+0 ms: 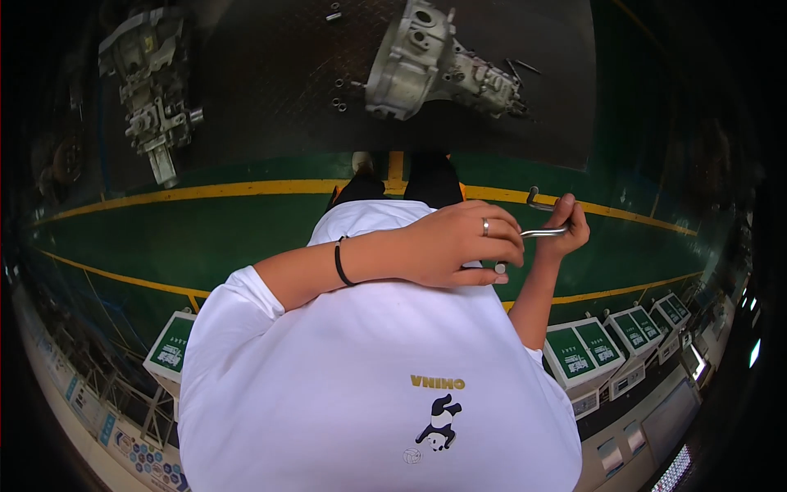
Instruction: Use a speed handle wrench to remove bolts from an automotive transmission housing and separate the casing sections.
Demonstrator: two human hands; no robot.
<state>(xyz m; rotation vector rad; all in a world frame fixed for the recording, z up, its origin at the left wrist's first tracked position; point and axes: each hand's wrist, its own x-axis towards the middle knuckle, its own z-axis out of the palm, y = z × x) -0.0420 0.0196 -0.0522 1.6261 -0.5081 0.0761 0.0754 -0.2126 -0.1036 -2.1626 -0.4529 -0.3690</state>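
A shiny bent metal rod (541,233), shaped like a speed-brace wrench, is held in front of my white shirt. My right hand (574,227) is closed around its bend, and a hooked end of the rod shows above the fingers. My left hand (471,244), with a ring and a black wristband, curls over the other part of the rod. Between its thumb and fingers pokes a small round metal end (500,267); whether it belongs to the rod, I cannot tell. Both hands are well short of the dark workbench (270,107).
On the bench, a gearbox housing (406,66) with a wide bell lies at centre, and a second gearbox (152,90) lies at left. Several small nuts or sockets (338,104) and thin pins (525,66) lie about. White cabinets with green tops (586,348) stand beside me on the green floor.
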